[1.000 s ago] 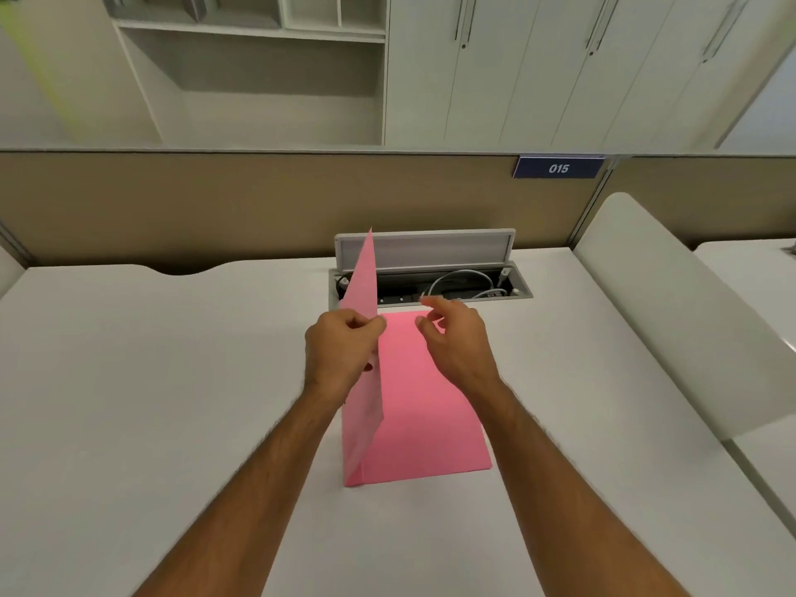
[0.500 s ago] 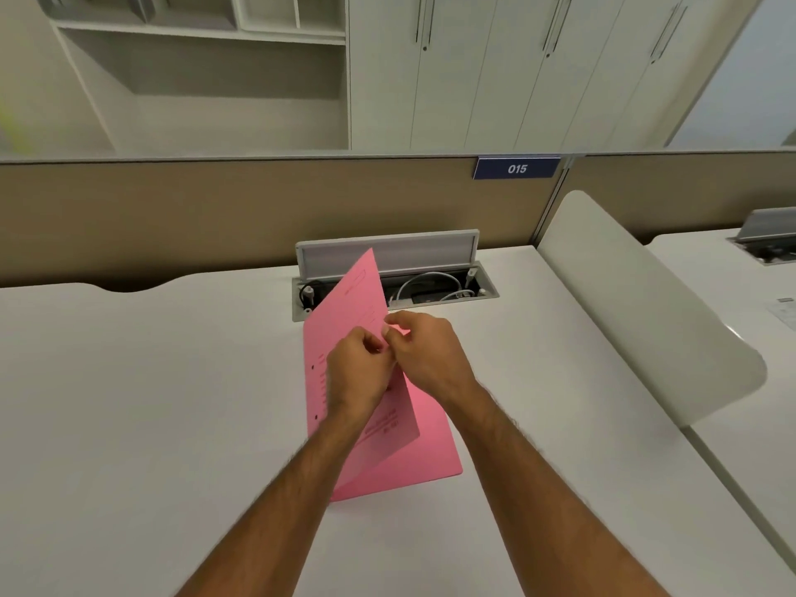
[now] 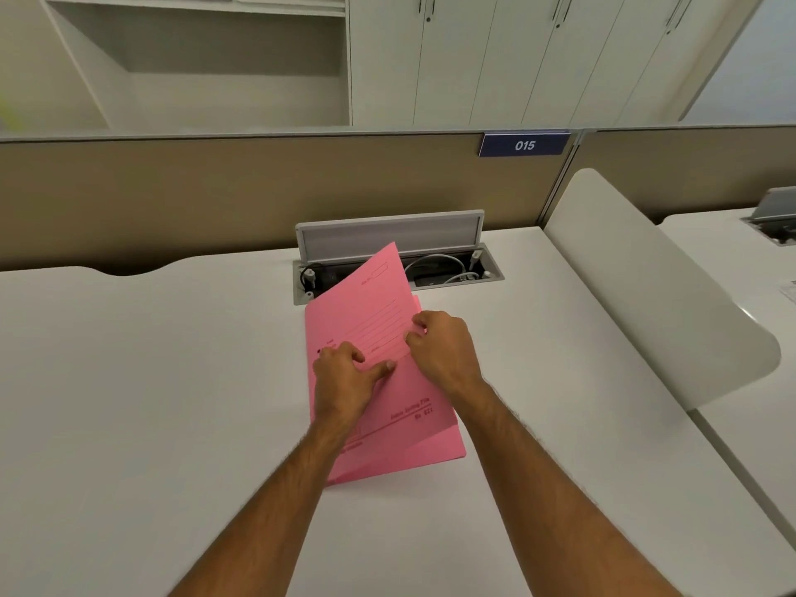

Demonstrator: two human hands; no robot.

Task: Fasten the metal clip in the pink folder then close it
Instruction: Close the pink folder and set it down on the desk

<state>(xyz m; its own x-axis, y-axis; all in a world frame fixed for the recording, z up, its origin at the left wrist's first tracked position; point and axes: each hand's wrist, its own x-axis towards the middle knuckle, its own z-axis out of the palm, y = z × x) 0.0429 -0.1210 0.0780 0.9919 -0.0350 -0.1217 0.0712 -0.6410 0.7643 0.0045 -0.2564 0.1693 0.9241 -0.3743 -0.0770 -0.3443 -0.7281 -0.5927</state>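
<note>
The pink folder [image 3: 370, 312] lies on the white desk [image 3: 150, 402] in front of me, its printed front cover lowered almost flat, with a small gap left along its right and lower edges. My left hand [image 3: 346, 379] rests palm down on the cover near the spine, fingers spread and thumb stretched right. My right hand [image 3: 443, 351] pinches the cover's right edge between thumb and fingers. The metal clip is hidden under the cover.
An open cable tray [image 3: 448, 269] with a raised grey lid [image 3: 387, 237] and white cables sits just behind the folder. A beige partition with a blue 015 sign [image 3: 523, 144] backs the desk. A white rounded divider [image 3: 646, 277] stands to the right.
The front cover swung from upright down to the right until nearly flat. My left hand went from gripping the cover to pressing on top of it; my right hand followed the cover's edge down.
</note>
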